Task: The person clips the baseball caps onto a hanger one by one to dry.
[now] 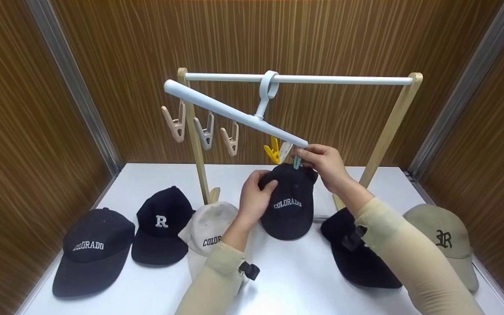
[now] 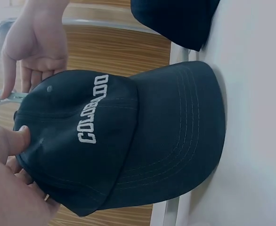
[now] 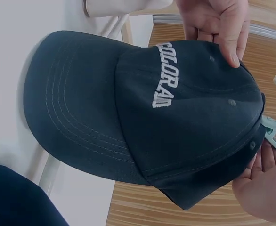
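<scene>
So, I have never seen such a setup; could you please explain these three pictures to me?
There is no machine: a person works with two bare hands. The wide picture comes from a head camera; the two closer ones, from a camera on each wrist. The left hand holds a dark COLORADO cap, and the right hand pinches a green clip at the cap's top. That clip is at the low end of a tilted hanger. Five other caps lie on the white table.

head: high, facing forward-down across tabletop (image 1: 289, 275) to its far edge, widest | left wrist: close, turned sideways | right wrist: close, turned oppositely | wrist views share: held COLORADO cap (image 2: 109, 117), left hand (image 2: 13, 167), right hand (image 2: 36, 44)
</scene>
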Motion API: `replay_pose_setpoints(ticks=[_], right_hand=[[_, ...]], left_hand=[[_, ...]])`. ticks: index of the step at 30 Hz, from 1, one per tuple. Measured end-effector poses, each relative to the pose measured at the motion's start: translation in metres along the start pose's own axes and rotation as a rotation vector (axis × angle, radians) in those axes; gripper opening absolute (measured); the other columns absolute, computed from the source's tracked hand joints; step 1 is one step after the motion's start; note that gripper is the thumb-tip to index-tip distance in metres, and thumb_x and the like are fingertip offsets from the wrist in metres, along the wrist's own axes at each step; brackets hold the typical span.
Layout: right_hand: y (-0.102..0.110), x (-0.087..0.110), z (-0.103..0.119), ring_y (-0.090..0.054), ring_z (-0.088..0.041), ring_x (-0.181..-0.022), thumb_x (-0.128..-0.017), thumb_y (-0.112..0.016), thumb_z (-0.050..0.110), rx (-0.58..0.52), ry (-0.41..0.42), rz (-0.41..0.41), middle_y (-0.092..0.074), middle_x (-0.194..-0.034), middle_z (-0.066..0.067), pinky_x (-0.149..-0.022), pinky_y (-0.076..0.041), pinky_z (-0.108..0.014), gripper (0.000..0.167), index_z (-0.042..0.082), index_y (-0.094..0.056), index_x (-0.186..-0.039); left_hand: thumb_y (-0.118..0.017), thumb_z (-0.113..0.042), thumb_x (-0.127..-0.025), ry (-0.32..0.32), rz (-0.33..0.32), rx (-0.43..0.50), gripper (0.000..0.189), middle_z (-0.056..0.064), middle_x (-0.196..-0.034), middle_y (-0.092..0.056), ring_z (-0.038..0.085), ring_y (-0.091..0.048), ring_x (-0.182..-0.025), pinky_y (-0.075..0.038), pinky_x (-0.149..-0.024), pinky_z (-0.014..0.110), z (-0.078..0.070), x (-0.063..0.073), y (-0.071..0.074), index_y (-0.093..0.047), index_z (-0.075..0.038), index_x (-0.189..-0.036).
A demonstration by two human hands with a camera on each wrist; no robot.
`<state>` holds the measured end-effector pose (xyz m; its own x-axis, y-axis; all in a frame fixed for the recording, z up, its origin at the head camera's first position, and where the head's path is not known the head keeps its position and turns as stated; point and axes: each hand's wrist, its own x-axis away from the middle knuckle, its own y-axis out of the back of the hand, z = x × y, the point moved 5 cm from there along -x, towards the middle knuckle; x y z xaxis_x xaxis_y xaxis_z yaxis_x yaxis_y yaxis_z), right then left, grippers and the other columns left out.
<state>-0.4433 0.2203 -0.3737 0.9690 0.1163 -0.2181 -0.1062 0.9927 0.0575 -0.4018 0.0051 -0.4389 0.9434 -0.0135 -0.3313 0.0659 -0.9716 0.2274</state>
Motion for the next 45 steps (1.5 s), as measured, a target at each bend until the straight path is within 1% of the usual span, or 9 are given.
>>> replay_pose_setpoints(ticks=[6, 11, 19, 23, 29, 33, 36, 40, 45], right_hand=[[-0.001, 0.001, -0.001, -0.071, -0.018, -0.102, -0.108, -0.077, 0.022, 0.048, 0.028, -0.028, -0.083, -0.113, -0.007, -0.092, -0.056, -0.032, 0.039, -0.006, -0.074, -0.134], [-0.001, 0.003, -0.004, -0.07, -0.019, -0.105, -0.107, -0.079, 0.026, 0.099, 0.021, -0.06, -0.083, -0.117, -0.008, -0.094, -0.054, -0.032, 0.043, -0.004, -0.073, -0.136], [-0.004, 0.007, -0.011, -0.07, -0.016, -0.099, -0.103, -0.083, 0.027, 0.135, 0.024, -0.083, -0.081, -0.111, -0.003, -0.086, -0.055, -0.027, 0.049, -0.005, -0.072, -0.138], [-0.003, 0.011, -0.013, -0.068, -0.02, -0.104, -0.103, -0.083, 0.03, 0.188, 0.04, -0.078, -0.077, -0.118, -0.008, -0.088, -0.055, -0.027, 0.052, 0.0, -0.07, -0.143], [-0.001, 0.017, -0.016, -0.067, -0.028, -0.127, -0.103, -0.083, 0.035, 0.273, 0.066, -0.06, -0.072, -0.139, -0.017, -0.102, -0.054, -0.031, 0.065, 0.001, -0.062, -0.154], [0.0, 0.023, -0.018, -0.063, -0.033, -0.138, -0.103, -0.083, 0.033, 0.307, 0.081, -0.048, -0.068, -0.148, -0.019, -0.114, -0.05, -0.043, 0.068, 0.0, -0.058, -0.157], [0.001, 0.026, -0.019, -0.059, -0.036, -0.144, -0.103, -0.083, 0.03, 0.32, 0.095, -0.042, -0.064, -0.153, -0.02, -0.122, -0.044, -0.051, 0.069, -0.001, -0.056, -0.158], [0.005, 0.031, -0.022, -0.052, -0.04, -0.15, -0.103, -0.083, 0.03, 0.382, 0.12, -0.04, -0.059, -0.159, -0.021, -0.128, -0.036, -0.056, 0.074, -0.001, -0.051, -0.161], [0.009, 0.039, -0.024, -0.044, -0.044, -0.156, -0.103, -0.083, 0.035, 0.46, 0.13, -0.033, -0.054, -0.164, -0.022, -0.13, -0.031, -0.058, 0.08, 0.0, -0.047, -0.165]], left_hand=[[-0.07, -0.02, -0.111, 0.0, 0.026, -0.096, 0.045, 0.016, -0.152, -0.065, 0.034, -0.058, -0.147, -0.042, -0.125, 0.049, 0.0, 0.003, 0.0, -0.061, -0.004, -0.152], [-0.07, -0.021, -0.111, -0.006, 0.031, -0.169, 0.054, 0.019, -0.161, -0.058, 0.036, -0.052, -0.152, -0.038, -0.128, 0.05, -0.001, 0.005, 0.0, -0.054, -0.002, -0.159], [-0.074, -0.026, -0.109, -0.008, 0.067, -0.205, 0.066, 0.019, -0.165, -0.052, 0.036, -0.047, -0.156, -0.035, -0.13, 0.05, 0.002, 0.009, 0.001, -0.047, -0.002, -0.164], [-0.076, -0.028, -0.108, 0.002, 0.085, -0.207, 0.072, 0.019, -0.168, -0.049, 0.037, -0.045, -0.158, -0.033, -0.13, 0.051, 0.005, 0.011, 0.002, -0.044, -0.003, -0.167], [-0.079, -0.03, -0.106, 0.005, 0.082, -0.23, 0.076, 0.02, -0.169, -0.048, 0.037, -0.044, -0.158, -0.033, -0.13, 0.052, 0.007, 0.012, 0.004, -0.043, -0.003, -0.167], [-0.078, -0.032, -0.106, 0.013, 0.084, -0.238, 0.077, 0.019, -0.17, -0.047, 0.037, -0.043, -0.159, -0.033, -0.13, 0.052, 0.008, 0.014, 0.006, -0.042, -0.004, -0.168], [-0.078, -0.032, -0.107, 0.01, 0.084, -0.244, 0.078, 0.02, -0.17, -0.046, 0.037, -0.043, -0.159, -0.033, -0.13, 0.053, 0.009, 0.015, 0.008, -0.041, -0.002, -0.168], [-0.078, -0.031, -0.106, -0.006, 0.085, -0.26, 0.078, 0.021, -0.17, -0.046, 0.038, -0.044, -0.158, -0.034, -0.13, 0.053, 0.012, 0.018, 0.009, -0.041, -0.001, -0.168], [-0.079, -0.031, -0.106, -0.022, 0.092, -0.272, 0.077, 0.021, -0.17, -0.046, 0.038, -0.043, -0.159, -0.034, -0.129, 0.053, 0.014, 0.021, 0.011, -0.042, -0.002, -0.167]])
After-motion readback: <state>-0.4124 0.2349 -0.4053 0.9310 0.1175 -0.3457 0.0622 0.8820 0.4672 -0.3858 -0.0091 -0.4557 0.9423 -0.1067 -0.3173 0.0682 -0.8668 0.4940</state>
